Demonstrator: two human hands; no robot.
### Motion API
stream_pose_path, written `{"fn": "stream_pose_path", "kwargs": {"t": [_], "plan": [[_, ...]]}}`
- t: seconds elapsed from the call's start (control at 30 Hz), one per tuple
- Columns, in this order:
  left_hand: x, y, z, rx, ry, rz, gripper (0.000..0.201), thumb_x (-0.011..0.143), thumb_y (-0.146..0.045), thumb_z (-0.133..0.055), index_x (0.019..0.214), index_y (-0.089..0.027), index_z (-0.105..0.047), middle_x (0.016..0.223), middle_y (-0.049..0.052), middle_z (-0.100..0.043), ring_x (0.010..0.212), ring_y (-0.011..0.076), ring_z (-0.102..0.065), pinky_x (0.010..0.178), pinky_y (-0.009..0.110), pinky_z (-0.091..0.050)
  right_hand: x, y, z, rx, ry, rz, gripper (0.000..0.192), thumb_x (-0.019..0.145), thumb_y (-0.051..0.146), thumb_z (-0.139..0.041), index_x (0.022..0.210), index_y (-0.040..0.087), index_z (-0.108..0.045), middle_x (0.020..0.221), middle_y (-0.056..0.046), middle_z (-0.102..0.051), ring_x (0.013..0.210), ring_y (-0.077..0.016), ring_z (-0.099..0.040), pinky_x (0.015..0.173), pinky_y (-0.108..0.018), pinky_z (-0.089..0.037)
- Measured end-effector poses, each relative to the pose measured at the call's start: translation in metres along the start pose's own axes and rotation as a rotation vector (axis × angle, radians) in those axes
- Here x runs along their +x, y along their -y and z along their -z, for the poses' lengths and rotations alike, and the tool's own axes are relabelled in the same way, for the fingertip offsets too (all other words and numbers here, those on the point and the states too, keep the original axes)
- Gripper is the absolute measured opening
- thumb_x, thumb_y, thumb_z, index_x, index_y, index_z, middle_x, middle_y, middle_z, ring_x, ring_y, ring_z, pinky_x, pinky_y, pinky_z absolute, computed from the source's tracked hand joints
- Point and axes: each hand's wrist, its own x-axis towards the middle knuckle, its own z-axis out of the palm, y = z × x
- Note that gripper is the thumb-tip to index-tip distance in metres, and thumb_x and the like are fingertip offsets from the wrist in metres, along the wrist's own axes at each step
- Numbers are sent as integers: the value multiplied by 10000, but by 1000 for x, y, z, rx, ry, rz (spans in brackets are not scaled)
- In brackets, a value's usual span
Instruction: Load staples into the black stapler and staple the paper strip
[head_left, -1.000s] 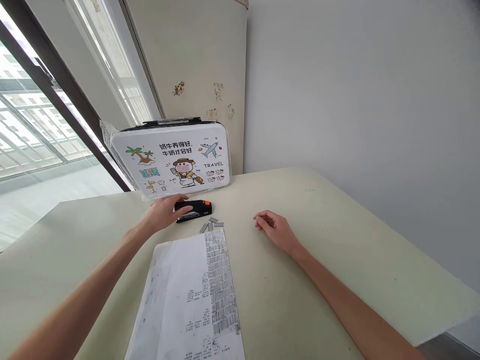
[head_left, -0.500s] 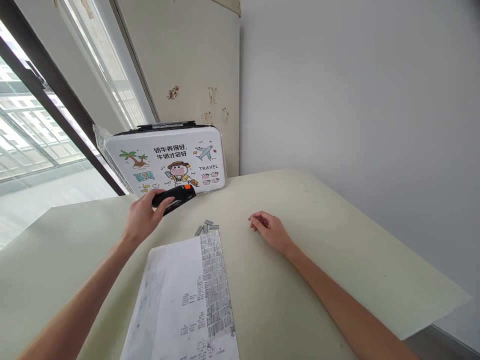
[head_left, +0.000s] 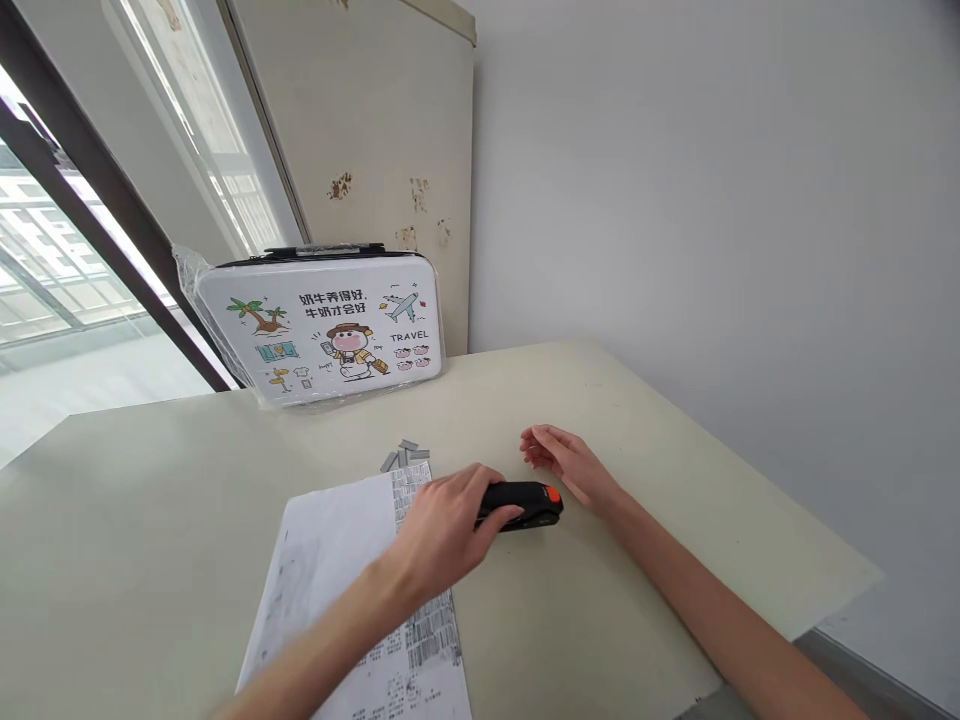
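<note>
My left hand is wrapped round a black stapler with an orange patch at its front end. It holds the stapler level over the table, just right of the printed paper sheets, and my forearm crosses above them. Beyond the stapler's tip, my right hand lies on its side on the table, fingers loosely curled and apart from the thumb, with nothing in it. Several grey staple strips lie loose at the top edge of the paper.
A white cartoon-printed case with a black handle, wrapped in clear plastic, stands at the back left of the pale table. Behind it is a stained cabinet side. A grey wall borders the right, a window the left.
My left hand has carried the stapler from in front of the case rightward and nearer, past the paper's right edge. My right hand has shifted slightly right and its fingers have loosened. The view has turned slightly.
</note>
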Motion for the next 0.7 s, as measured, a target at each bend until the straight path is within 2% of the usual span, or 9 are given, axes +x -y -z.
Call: {"fn": "stream_pose_path", "kwargs": {"t": [0.13,0.27,0.43,0.6,0.7], "plan": [[-1,-10,-27,-3,24,-39,174,1046,-399,-586,1070,-227,-585,975,13,-731,775,222,-697,652,323,-469,-16,7,12,-65,29,-39,500,888,702,-664,984,216,-738,1024,-73,-718,879,-188,-651,856,-365,-526],[-3,-9,-36,-27,44,-11,195,1029,-413,-628,1078,-228,-588,981,18,-730,813,234,-704,703,354,-518,-26,12,10,-153,57,-41,453,926,661,-646,995,223,-737,1031,-64,-717,898,-185,-646,860,-357,-515],[-19,13,-17,-76,87,-71,566,892,-442,-811,1328,-241,-511,1223,77,-695,1113,300,-674,942,452,-550,-35,9,0,-229,75,6,474,943,685,-598,1001,228,-709,995,-56,-713,925,-198,-645,859,-355,-512],[-50,42,5,-79,84,-35,438,941,-364,-758,1308,-275,-538,1271,56,-653,1175,278,-644,978,445,-549,-39,-6,-4,-294,33,52,483,990,681,-510,1024,232,-684,1006,-66,-725,958,-217,-657,861,-366,-511],[-58,47,8,-91,62,-19,333,978,-332,-713,1272,-282,-565,1246,40,-655,1151,257,-642,962,428,-548,-39,-13,-3,-308,-16,77,481,1015,672,-463,1037,236,-663,973,-64,-730,930,-219,-664,850,-371,-517]]}}
